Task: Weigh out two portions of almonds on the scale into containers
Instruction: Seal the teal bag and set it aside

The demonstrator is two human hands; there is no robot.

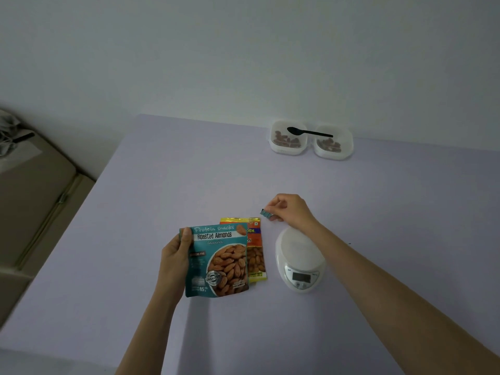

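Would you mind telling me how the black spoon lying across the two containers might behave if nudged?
The black spoon probably shifts easily: it looks thin and light. It only bridges the rims of the two containers, so a nudge could likely tip it off or into the almonds.

Glossy almond pouch (216,261), matt table (189,171)

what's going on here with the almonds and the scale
A person's left hand holds a teal bag of roasted almonds upright, partly covering a yellow snack packet. The right hand pinches a small torn strip above the white scale, whose platform is bare. At the table's far edge, two white containers already hold almonds, with a black spoon across them.
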